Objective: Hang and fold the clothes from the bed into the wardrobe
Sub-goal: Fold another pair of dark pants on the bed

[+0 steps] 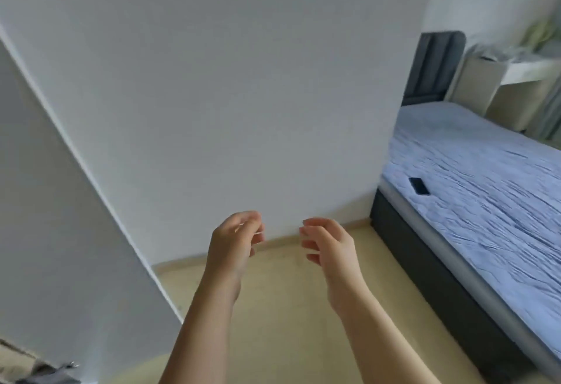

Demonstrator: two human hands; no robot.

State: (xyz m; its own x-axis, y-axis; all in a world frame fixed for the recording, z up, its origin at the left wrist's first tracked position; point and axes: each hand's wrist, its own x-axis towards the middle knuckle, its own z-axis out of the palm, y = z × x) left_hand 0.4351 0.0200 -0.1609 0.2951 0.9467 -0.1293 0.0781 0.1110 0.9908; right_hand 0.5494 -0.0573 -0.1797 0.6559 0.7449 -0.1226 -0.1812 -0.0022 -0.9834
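My left hand [235, 239] and my right hand [329, 242] are raised side by side in front of me, above the floor near the wall. Both have loosely curled fingers and hold nothing. The bed [473, 189] stands at the right, covered with a wrinkled light blue sheet, on a dark grey base. No clothes show on the part of the bed in view. A white panel [60, 201] at the left may be the wardrobe's side or door. At the bottom left corner a bit of grey and beige fabric [39, 370] shows.
A small black phone-like object [419, 185] lies on the bed near its left edge. A dark grey headboard [432, 67] stands at the far end. A beige and white desk unit [516, 80] is beyond the bed. The floor [288, 307] is pale beige.
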